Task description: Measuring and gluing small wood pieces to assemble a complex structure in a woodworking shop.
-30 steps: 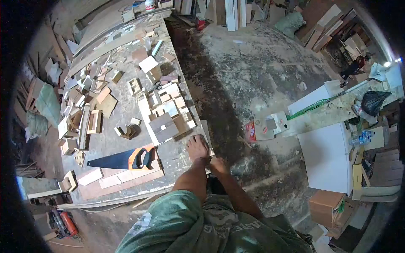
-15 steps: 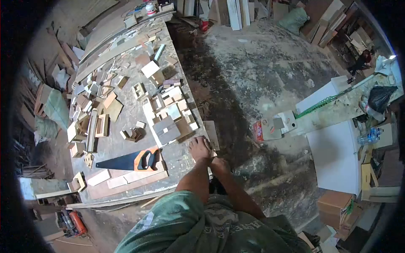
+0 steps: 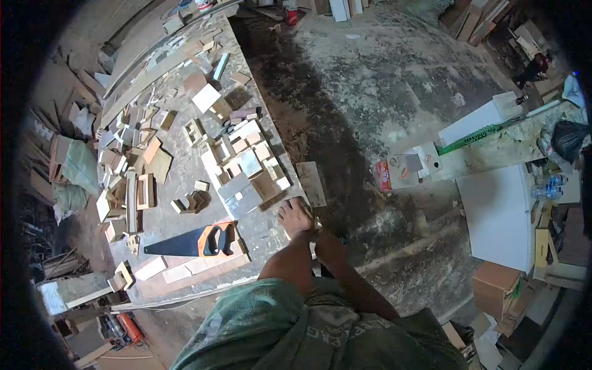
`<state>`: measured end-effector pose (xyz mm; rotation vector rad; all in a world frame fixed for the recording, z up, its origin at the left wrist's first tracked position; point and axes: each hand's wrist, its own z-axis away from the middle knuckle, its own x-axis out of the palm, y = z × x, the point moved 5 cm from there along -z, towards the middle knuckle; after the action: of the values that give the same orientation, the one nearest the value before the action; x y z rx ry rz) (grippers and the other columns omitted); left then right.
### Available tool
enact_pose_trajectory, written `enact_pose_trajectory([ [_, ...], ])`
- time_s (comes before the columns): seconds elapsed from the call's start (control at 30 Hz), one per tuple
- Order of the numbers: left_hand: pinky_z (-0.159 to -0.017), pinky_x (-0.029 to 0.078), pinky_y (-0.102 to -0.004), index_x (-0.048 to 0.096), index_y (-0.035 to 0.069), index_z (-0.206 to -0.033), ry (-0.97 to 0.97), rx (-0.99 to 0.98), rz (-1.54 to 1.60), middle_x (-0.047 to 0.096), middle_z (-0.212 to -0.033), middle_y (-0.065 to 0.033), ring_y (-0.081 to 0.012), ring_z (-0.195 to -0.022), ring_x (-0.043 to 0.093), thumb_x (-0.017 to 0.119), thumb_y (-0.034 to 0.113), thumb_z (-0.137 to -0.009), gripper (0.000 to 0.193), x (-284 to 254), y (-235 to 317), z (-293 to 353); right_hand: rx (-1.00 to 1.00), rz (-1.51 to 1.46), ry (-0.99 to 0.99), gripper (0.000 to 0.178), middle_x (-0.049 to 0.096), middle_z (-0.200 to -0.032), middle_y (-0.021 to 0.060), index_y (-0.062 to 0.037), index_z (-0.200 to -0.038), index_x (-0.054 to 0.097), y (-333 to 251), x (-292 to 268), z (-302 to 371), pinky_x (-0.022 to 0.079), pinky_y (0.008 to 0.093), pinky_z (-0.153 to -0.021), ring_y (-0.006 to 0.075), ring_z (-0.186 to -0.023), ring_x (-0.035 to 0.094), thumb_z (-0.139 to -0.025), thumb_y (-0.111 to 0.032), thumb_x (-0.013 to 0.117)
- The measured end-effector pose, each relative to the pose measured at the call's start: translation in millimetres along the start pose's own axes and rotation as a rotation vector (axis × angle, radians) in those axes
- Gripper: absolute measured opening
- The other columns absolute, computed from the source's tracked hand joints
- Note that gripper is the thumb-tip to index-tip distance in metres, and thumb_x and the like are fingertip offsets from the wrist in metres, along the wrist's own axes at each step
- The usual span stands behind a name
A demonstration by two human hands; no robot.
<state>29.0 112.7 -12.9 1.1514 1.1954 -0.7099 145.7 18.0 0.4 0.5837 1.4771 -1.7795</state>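
My left hand (image 3: pixel 296 216) is at the right edge of the workbench, its fingers curled down over something small and hard to make out. Just beyond its wrist, my right hand (image 3: pixel 325 237) is low at the bench edge, its fingers hidden behind the left forearm. Close to the left hand lies a white board (image 3: pixel 213 170) bearing a small assembly of wooden blocks, with a grey square panel (image 3: pixel 240 196) on its near corner. A handsaw (image 3: pixel 179 242) with a black blade and orange-black handle rests flat to the left, over pale wooden strips (image 3: pixel 216 262).
Wood offcuts (image 3: pixel 146 190) and small open boxes are strewn over the bench's left side. Right of the bench, across a stained floor (image 3: pixel 394 92), stand a white panel (image 3: pixel 496 219) and a cardboard box (image 3: pixel 495 287). A person (image 3: pixel 534 69) is at the far right.
The view has tilted slightly, so the bench and floor sit a little differently in it. Both hands stay together at the bench edge; the saw and the blocks remain in place.
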Motion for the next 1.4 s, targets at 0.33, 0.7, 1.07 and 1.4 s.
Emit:
enact_pose_trajectory([
  [0.33,-0.089,0.033,-0.0514,0.051,0.011,-0.109,0.042,-0.001,-0.034,0.051,-0.107,-0.0175,-0.0371,-0.103,0.048,0.05,0.03,-0.084,0.031,3,-4,-4,0.309,0.031,-0.129,0.025,0.064,-0.095,0.0218,-0.0005,-0.103,0.058,-22,-10,-20,0.049,0.0502,-0.079,0.0399,-0.091,0.062,-0.08,-0.009,0.054],
  [0.7,-0.083,0.036,-0.0508,0.052,0.008,-0.108,-0.002,0.028,0.095,0.052,-0.102,-0.0188,-0.0377,-0.093,0.049,0.053,0.028,-0.083,0.032,-15,9,-5,0.024,0.172,-0.029,0.017,0.063,-0.092,0.0254,-0.0032,-0.091,0.067,41,56,-32,0.05,0.0488,-0.075,0.0394,-0.091,0.063,-0.079,-0.011,0.057],
  [1.07,-0.084,0.037,-0.0513,0.051,0.01,-0.106,-0.057,-0.03,0.044,0.052,-0.107,-0.0156,-0.0376,-0.102,0.048,0.051,0.03,-0.084,0.029,-10,4,-4,0.06,0.082,-0.128,0.019,0.065,-0.089,0.0232,-0.0007,-0.094,0.066,5,22,-31,0.051,0.0484,-0.074,0.0424,-0.085,0.063,-0.079,-0.009,0.058],
  [1.4,-0.092,0.032,-0.057,0.05,0.007,-0.119,-0.104,-0.048,0.081,0.05,-0.119,-0.0238,-0.0434,-0.111,0.045,0.053,0.033,-0.085,0.043,5,-10,-2,-0.064,0.277,-0.217,0.013,0.064,-0.084,0.0236,-0.0002,-0.081,0.067,-18,1,-16,0.052,0.0481,-0.068,0.0404,-0.081,0.064,-0.076,-0.009,0.058],
])
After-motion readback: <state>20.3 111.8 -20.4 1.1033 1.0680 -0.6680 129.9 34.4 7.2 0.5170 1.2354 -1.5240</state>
